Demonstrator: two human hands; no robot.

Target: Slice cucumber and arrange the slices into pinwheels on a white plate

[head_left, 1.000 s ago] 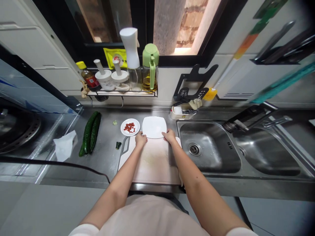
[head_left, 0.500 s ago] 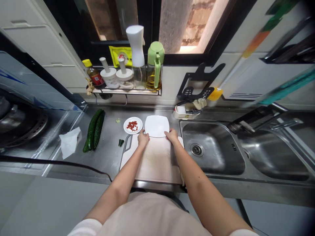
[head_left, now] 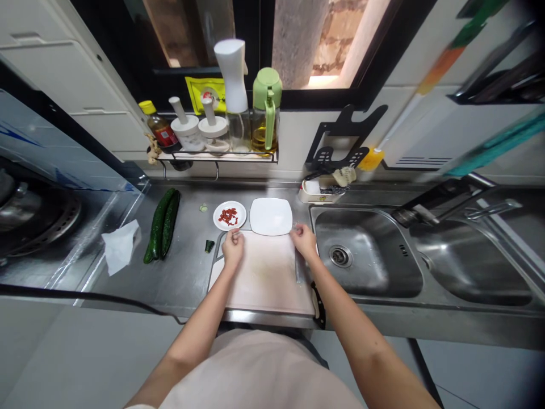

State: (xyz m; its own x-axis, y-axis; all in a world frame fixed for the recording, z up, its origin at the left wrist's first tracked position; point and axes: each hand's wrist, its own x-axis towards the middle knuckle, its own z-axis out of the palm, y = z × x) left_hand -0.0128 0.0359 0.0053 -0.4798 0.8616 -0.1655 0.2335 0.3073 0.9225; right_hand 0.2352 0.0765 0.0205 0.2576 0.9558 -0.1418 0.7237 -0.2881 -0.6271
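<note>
A white squarish plate (head_left: 271, 216) lies flat behind the cutting board (head_left: 266, 278). Beside it on the left is a small round plate (head_left: 218, 218) with red pieces (head_left: 229, 216) on it. My left hand (head_left: 233, 248) is over the board's back left part, in front of the round plate, its fingers curled in with nothing seen in them. Near the front right corner of the squarish plate is my right hand (head_left: 304, 240), fingers also curled; whether it still touches the rim is unclear. A knife (head_left: 318, 307) with a dark handle lies along the board's right edge.
Two cucumbers (head_left: 162, 224), a white cloth or paper (head_left: 120, 247) and a green end piece (head_left: 209, 246) lie left. A double sink (head_left: 368, 255) is right. Behind are a bottle rack (head_left: 221, 154) and a holder (head_left: 321, 196). A stove stands far left.
My left hand has let go of the squarish plate and moved left. My right hand has shifted slightly right, its fingers off most of the rim. More of the knife shows.
</note>
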